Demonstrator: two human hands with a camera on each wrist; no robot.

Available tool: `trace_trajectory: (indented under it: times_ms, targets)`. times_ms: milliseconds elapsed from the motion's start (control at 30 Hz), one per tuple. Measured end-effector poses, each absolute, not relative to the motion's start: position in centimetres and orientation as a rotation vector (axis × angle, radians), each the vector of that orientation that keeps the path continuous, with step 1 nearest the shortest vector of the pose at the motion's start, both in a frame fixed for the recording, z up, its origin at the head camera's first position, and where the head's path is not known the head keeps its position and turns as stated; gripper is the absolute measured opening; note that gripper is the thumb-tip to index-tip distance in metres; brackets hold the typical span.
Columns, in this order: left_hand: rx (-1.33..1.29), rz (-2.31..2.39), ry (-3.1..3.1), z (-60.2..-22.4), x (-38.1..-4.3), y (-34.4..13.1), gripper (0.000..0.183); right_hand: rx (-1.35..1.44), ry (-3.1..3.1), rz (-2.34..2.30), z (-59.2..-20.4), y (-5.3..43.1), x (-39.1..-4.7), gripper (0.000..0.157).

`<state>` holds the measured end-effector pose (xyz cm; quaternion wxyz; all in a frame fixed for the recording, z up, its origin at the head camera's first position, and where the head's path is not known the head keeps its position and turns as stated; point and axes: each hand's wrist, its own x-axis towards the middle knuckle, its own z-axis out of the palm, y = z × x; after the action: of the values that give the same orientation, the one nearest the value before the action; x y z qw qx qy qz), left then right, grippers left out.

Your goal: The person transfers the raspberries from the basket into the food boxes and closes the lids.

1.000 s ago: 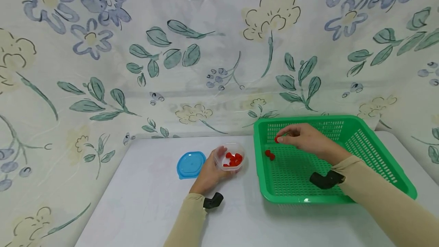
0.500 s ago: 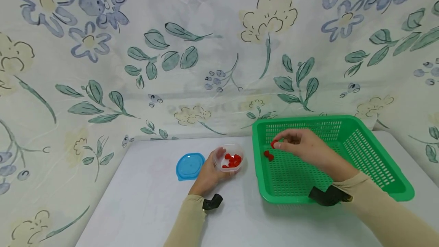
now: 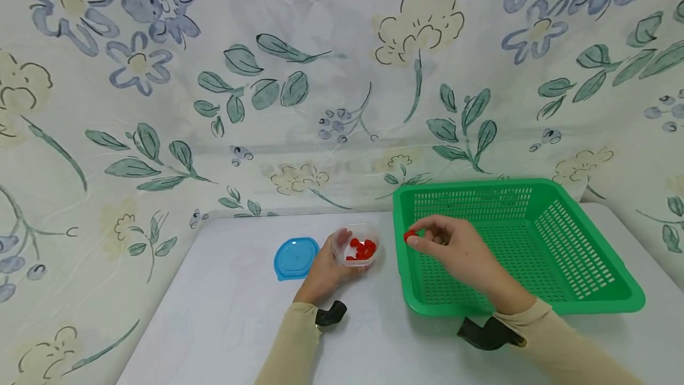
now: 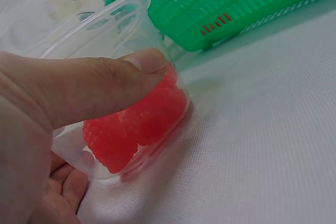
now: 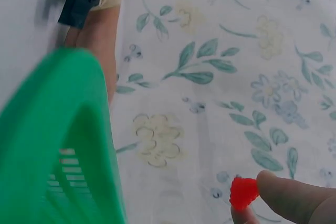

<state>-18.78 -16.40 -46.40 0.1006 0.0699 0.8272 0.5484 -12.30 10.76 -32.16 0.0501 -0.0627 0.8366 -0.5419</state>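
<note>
My left hand (image 3: 323,275) holds a small clear plastic tub (image 3: 342,257) upright on the white table, thumb along its near side in the left wrist view. Several raspberries (image 4: 149,116) lie at the bottom of the tub, showing red through its wall. Above the left rim of the green basket (image 3: 534,308), my right hand (image 3: 464,254) pinches one raspberry (image 5: 243,192) between thumb and fingertip. The raspberries lying in the basket are hidden behind that hand in the head view; red shows through the basket's slots in the left wrist view.
A blue lid (image 3: 295,259) lies flat on the white table (image 3: 224,314), left of the tub. The basket wall stands between the right hand and the tub. A floral cloth (image 3: 347,76) hangs behind the table.
My right hand has moved left and toward the person with the pinched raspberry, from inside the basket to its left rim. The left hand and tub have stayed in place.
</note>
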Motion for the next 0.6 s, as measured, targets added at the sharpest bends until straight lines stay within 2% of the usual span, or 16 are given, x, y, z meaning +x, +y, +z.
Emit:
trace_trajectory:
  times_ms: [233,600]
  targets:
    - [0.202,1.626,2.443,-46.4,-18.7,-16.3,0.097,-0.162,2.541,-1.686,-33.5,8.6,-11.8,0.018]
    - [0.178,1.635,2.439,-46.2,-18.6,-16.2,0.099,-0.133,2.559,-1.775,-35.0,5.6,-11.9,0.019]
